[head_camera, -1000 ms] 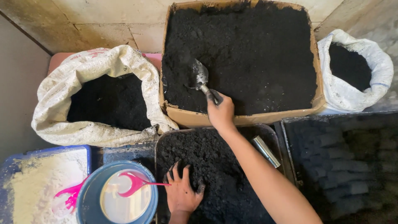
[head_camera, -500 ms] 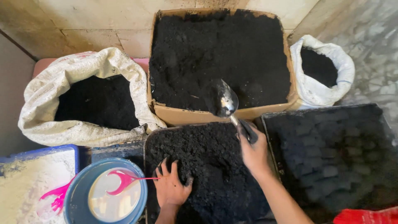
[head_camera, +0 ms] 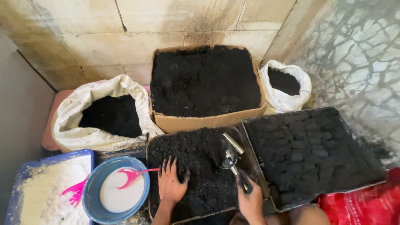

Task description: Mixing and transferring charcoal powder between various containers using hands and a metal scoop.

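Black, crumbly powder fills a shallow dark tray on the floor, seen from above. The person's right hand is closed around the handle of a small metal scoop, whose bowl rests in the powder near the tray's right side. A short metal tube lies just beyond the scoop, against the tray's right edge. The left hand lies open and flat on the powder, fingers spread and blackened, gripping nothing.

To the right of this tray, touching it, sits a second dark tray holding rows of small black blocks. Behind both trays stands a cardboard box full of the same black powder, set against a tiled wall. A large white woven sack of black material sits to the box's left, and a smaller white sack to its right.

Left of the hands, a blue bowl holds a white liquid with a pink spoon resting in it. Farther left, a blue tub holds pale powder and a pink scoop. A red bag shows at the lower right corner.
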